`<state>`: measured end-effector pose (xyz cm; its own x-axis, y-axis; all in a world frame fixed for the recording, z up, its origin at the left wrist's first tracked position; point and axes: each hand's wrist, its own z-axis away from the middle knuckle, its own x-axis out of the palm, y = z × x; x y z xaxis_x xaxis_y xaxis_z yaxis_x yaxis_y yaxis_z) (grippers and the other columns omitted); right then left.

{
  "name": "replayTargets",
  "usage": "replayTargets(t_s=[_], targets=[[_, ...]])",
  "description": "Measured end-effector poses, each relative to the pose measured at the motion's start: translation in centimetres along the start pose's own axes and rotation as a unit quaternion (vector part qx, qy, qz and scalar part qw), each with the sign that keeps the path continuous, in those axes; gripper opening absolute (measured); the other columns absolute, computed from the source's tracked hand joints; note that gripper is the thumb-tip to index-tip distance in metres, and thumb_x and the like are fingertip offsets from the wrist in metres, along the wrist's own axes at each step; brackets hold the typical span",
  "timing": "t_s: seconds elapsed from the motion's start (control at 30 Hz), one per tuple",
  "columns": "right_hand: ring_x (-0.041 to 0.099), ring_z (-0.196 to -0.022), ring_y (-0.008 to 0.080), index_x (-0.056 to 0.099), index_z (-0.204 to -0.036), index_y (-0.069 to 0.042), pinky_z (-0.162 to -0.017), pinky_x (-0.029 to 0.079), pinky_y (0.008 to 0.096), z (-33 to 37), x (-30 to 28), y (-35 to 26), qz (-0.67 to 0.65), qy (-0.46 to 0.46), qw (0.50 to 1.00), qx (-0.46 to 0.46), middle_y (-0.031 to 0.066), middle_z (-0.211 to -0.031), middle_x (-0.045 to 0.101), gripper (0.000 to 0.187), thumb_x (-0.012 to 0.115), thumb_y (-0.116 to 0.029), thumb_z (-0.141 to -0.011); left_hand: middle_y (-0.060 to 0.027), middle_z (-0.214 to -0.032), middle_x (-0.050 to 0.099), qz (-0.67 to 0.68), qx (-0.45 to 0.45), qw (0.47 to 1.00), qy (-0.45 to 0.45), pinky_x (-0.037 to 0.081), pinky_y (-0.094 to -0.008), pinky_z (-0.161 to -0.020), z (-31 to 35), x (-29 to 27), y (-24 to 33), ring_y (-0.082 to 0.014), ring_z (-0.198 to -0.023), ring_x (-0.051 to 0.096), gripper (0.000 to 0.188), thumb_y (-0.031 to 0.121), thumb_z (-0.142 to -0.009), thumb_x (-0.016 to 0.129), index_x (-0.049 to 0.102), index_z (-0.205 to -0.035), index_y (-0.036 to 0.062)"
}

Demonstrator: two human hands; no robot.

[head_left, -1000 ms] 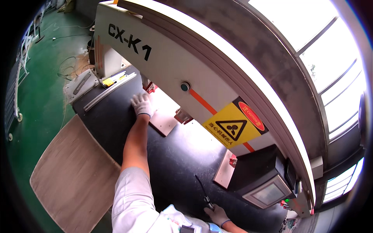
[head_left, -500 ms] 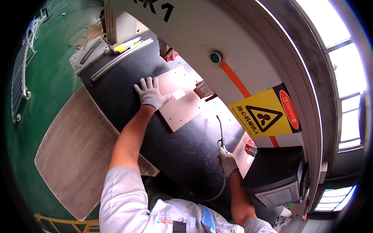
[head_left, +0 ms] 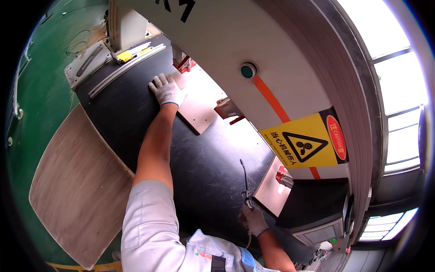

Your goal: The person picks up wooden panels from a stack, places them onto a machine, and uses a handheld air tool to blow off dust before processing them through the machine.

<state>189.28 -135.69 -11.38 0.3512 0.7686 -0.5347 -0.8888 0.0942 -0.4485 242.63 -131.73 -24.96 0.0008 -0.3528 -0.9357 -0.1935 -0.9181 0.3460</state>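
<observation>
My left hand (head_left: 166, 90), in a pale work glove, lies flat with fingers apart at the left edge of a pinkish-beige drilled panel (head_left: 197, 119). The panel rests on a black worktable (head_left: 204, 163) and runs partly under the machine's beam. Gloved too, my right hand (head_left: 254, 221) is closed around an air blow gun (head_left: 247, 199). Its thin, bent nozzle points away from me over the table, and a hose hangs below the hand. A second drilled panel (head_left: 268, 185) lies just beyond the right hand, partly under the beam.
The large pale machine beam (head_left: 213, 50) crosses overhead with a green button (head_left: 248, 70) and a yellow warning sign (head_left: 303, 143). Red-edged clamps (head_left: 228, 109) sit beneath it. A black control box (head_left: 312, 204) stands right. Pale strips (head_left: 127, 70) lie far left; a brown board (head_left: 81, 186) is nearer.
My left hand and the panel under it have moved farther away, under the beam. My right hand has drawn nearer and slightly left with the air blow gun. The view has shifted a little.
</observation>
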Motion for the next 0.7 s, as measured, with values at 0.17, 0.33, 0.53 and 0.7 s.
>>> replayTargets(t_s=[0.17,0.33,0.53,0.7], targets=[[0.059,-0.055,0.0134,0.069,-0.083,-0.002,-0.051,0.044,0.0304,2.6,0.4,-0.6,0.024,-0.026,0.999,-0.035,0.0054,-0.068,0.066,0.041,0.063,-0.038,-0.101,-0.0231,-0.161,0.042,0.151,-0.008,0.976,0.156,0.022,-0.058,-0.127,-1.4,3.4,-4.6,-0.0432,-0.153,0.032,0.097,0.063,-0.083,0.079,0.047,-0.152,0.0031],[0.059,-0.058,0.0127,0.066,-0.086,-0.003,-0.054,0.046,0.0319,2.8,0.3,3.8,0.0,-0.072,0.997,-0.011,0.0048,-0.071,0.066,0.043,0.062,-0.043,-0.102,-0.0266,-0.164,0.038,0.22,0.106,0.96,0.138,0.022,-0.0582,-0.128,8.9,2.4,-4.8,-0.0479,-0.153,0.032,0.097,0.055,-0.082,0.082,0.044,-0.156,0.0052],[0.054,-0.054,0.011,0.067,-0.081,-0.003,-0.05,0.041,0.0296,5.0,1.2,3.2,0.017,-0.079,0.997,-0.022,0.0042,-0.071,0.065,0.042,0.062,-0.038,-0.103,-0.0217,-0.166,0.042,0.066,0.148,0.985,-0.062,0.011,-0.0558,-0.132,17.1,0.0,-1.4,-0.042,-0.159,0.027,0.108,0.068,-0.08,0.079,0.043,-0.16,0.0044],[0.062,-0.063,0.0151,0.067,-0.089,-0.002,-0.061,0.049,0.0333,5.8,2.0,4.8,0.026,-0.075,0.995,-0.056,0.0061,-0.074,0.068,0.043,0.063,-0.043,-0.102,-0.0226,-0.17,0.037,0.051,0.145,0.985,-0.079,0.009,-0.0537,-0.133,16.4,0.3,-1.3,-0.0367,-0.161,0.025,0.11,0.067,-0.082,0.078,0.038,-0.163,0.0032]])
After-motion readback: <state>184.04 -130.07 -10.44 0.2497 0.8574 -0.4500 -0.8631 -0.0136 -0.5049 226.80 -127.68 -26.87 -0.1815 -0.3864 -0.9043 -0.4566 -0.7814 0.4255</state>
